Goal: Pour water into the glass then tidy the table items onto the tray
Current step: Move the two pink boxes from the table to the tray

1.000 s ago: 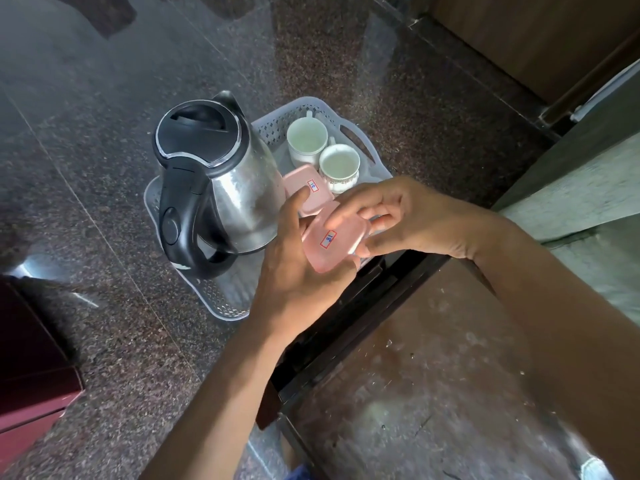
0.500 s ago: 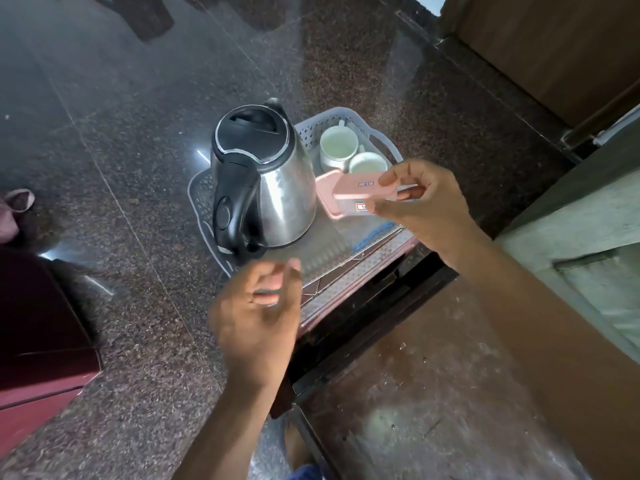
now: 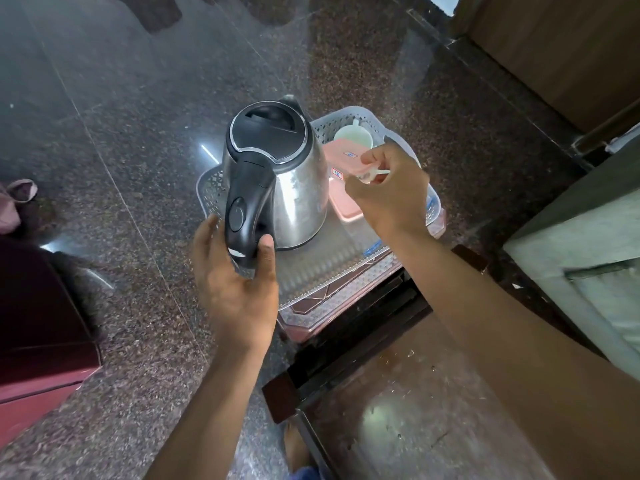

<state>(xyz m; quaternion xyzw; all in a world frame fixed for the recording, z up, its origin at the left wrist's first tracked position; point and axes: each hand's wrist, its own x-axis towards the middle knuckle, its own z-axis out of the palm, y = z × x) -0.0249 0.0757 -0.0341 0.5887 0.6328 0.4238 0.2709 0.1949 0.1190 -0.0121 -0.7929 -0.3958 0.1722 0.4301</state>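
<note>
A steel kettle point(image 3: 298, 188) with a black lid and handle stands on the grey perforated tray point(image 3: 207, 188). My left hand point(image 3: 235, 285) cups the bottom of the kettle's handle, thumb on one side and fingers on the other. Right of the kettle, two pink boxes lie in the tray, one point(image 3: 344, 152) tilted over the other point(image 3: 344, 204). My right hand point(image 3: 391, 192) hovers over them, its fingertips pinched on the corner of the upper box. Behind the boxes a white cup point(image 3: 353, 135) stands in the tray's far corner. A second cup is hidden by my right hand.
The tray rests on a small stand with a reddish patterned top point(image 3: 311, 306) over a polished granite floor point(image 3: 121, 116). A dark glass-topped table point(image 3: 415, 410) fills the bottom right. A dark red cabinet point(image 3: 34, 323) stands at the left, a grey ledge point(image 3: 571, 237) at the right.
My left hand has risen from below the tray to the kettle's handle. My right hand has lowered the pink box into the tray against the other box.
</note>
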